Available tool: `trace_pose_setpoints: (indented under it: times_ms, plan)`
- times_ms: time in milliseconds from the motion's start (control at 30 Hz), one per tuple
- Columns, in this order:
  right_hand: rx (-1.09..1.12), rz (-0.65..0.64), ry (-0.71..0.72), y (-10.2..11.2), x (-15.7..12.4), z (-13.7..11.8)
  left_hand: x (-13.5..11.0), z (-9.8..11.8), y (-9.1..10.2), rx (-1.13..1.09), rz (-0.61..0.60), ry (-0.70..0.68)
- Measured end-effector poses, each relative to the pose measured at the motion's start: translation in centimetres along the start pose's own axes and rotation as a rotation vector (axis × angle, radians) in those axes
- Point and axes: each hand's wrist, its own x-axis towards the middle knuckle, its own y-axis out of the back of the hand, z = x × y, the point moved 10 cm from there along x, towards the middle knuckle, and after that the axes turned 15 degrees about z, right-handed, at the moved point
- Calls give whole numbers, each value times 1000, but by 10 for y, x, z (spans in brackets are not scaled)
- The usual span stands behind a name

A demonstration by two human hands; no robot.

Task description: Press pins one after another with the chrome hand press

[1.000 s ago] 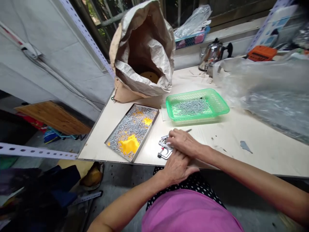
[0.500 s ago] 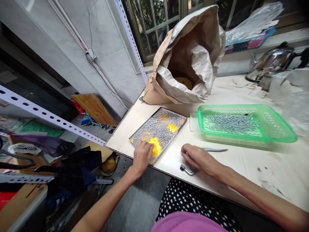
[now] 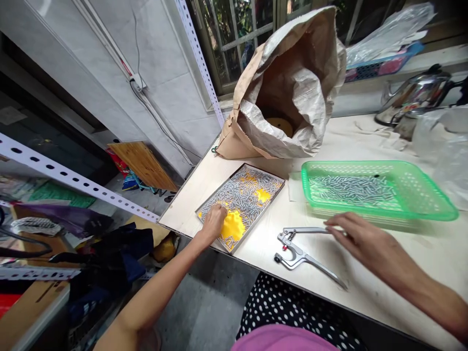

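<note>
Under the left hand point(image 3: 215, 220), a yellow-bottomed, rectangular, metal-rimmed tray point(image 3: 234, 226) is holding small silver metal pins point(image 3: 239, 191); fingers are curling down, pinch unclear, light picking probably suiting. Beside the half-curled right hand point(image 3: 360, 240), silver spring-handled pliers point(image 3: 301, 255) are lying, upper handle point(image 3: 307, 230) meeting fingertips; grip unclear.

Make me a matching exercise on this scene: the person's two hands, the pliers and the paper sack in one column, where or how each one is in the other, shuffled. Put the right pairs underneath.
Things:
1. Left hand
2. Right hand
3. Pliers
4. Paper sack

Place or state:
A. Fingertips at the end of the tool's farther handle
B. Behind the shallow tray, mouth gaping open
C. Fingers down at the small metal pieces
D. Lying on the table, handles spread apart

Right pairs: 1-C, 2-A, 3-D, 4-B
</note>
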Motion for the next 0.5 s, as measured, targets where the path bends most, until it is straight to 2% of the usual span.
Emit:
trace_pose_setpoints:
  times_ms: [67,133,233,300,400,500]
  plan:
    - [84,-36,-39,-14,-19,-15,2,-6,7,-89,32,35]
    - [125,-53,-56,-22,-28,-24,6,-19,15,-289,91,163]
    - [179,-42,-46,-23,-24,-34,12,-36,21,-532,128,342]
    - [220,-13,-36,-19,-15,-42,15,-35,25,-580,103,374]
    - [307,19,-20,-13,0,-64,7,-9,25,-809,-27,428]
    - [386,17,24,-10,9,-90,-17,45,18,-1171,-248,515]
